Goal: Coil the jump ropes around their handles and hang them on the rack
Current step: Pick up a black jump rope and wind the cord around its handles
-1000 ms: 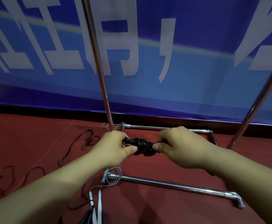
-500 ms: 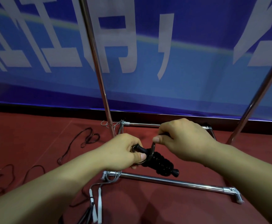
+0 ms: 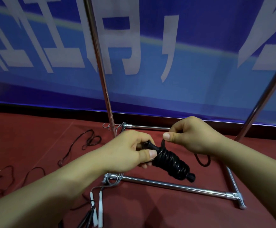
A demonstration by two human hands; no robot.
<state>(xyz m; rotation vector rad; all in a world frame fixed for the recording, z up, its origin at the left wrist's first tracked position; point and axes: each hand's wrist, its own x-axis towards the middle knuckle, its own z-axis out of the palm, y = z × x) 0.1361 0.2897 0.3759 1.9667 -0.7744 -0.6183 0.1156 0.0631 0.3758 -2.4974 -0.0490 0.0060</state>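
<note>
Red carpet [image 3: 35, 132], blue banner [image 3: 199, 79], left hand [image 3: 125, 153] gripping coiled jump rope [image 3: 171, 163], right hand [image 3: 194, 135] pinching its end

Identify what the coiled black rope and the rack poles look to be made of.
Black rope: glossy, smooth coils with highlights, probably PVC or rubber-coated cord. Rack poles: polished, chrome-like metal tubing, showing bright mirror streaks; likely steel, though the exact alloy cannot be told.

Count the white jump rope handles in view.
2: both white handles lie side by side on the red floor at the bottom edge, below the left hand. More may be hidden beyond the frame.
</note>
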